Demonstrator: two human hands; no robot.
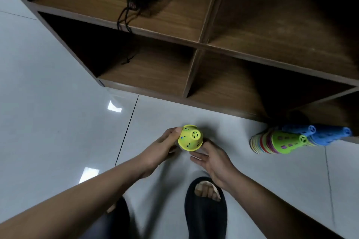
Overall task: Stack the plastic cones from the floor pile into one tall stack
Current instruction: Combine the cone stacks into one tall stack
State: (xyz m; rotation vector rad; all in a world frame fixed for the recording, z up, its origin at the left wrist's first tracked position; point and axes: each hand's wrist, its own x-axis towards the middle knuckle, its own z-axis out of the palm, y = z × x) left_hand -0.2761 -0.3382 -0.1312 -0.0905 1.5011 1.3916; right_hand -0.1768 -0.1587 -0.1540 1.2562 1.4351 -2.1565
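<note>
Left hand [163, 147] grips the yellow cone [190, 137] over open floor [58, 122], right hand [211, 161] flat-fingered just beside it.

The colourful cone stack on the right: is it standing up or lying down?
Lying down: the cone stack rests on its side on the floor, green tip pointing sideways.

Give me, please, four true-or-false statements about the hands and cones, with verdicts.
1. The left hand holds a yellow cone. True.
2. The right hand grips a blue cone. False: it is open beside the yellow cone.
3. The stack lies on its side on the floor. True.
4. The person is barefoot. False: they wear black slippers.
</note>
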